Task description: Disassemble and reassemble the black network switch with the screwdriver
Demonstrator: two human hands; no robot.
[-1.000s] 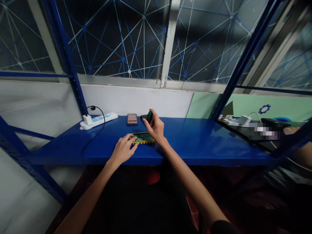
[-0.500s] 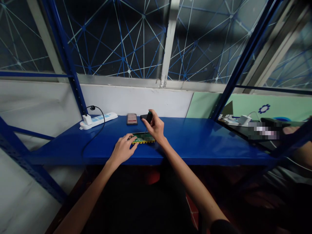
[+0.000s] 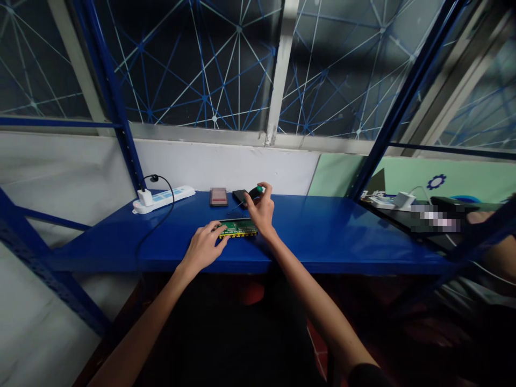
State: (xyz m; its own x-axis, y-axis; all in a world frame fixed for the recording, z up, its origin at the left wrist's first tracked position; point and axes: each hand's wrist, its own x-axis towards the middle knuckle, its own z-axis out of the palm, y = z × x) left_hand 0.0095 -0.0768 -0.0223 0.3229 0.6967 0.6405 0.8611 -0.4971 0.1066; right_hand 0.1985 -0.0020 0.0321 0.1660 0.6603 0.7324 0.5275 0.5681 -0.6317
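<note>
A green circuit board [image 3: 237,227] with a yellow front edge lies on the blue table [image 3: 322,231] in front of me. My left hand [image 3: 205,244] grips its left end, fingers on top and thumb at the front edge. Above the board's right end, my right hand [image 3: 261,211] is closed around a screwdriver [image 3: 253,193] with a black and green handle. The screwdriver is tilted well over, its thin shaft pointing left and down, and its tip is apart from the board. Behind it lies a flat black object [image 3: 238,196], partly hidden.
A small flat case [image 3: 219,196] with a pinkish top lies near the wall. At the left, a white power strip [image 3: 165,198] holds a plugged adapter [image 3: 144,197] with a black cable [image 3: 163,217]. Another person's arm [image 3: 500,252] shows at the far right, beyond a blue post.
My right hand has tipped the screwdriver from near upright to a strong slant, lifting its tip off the board. My left hand has stayed in place.
</note>
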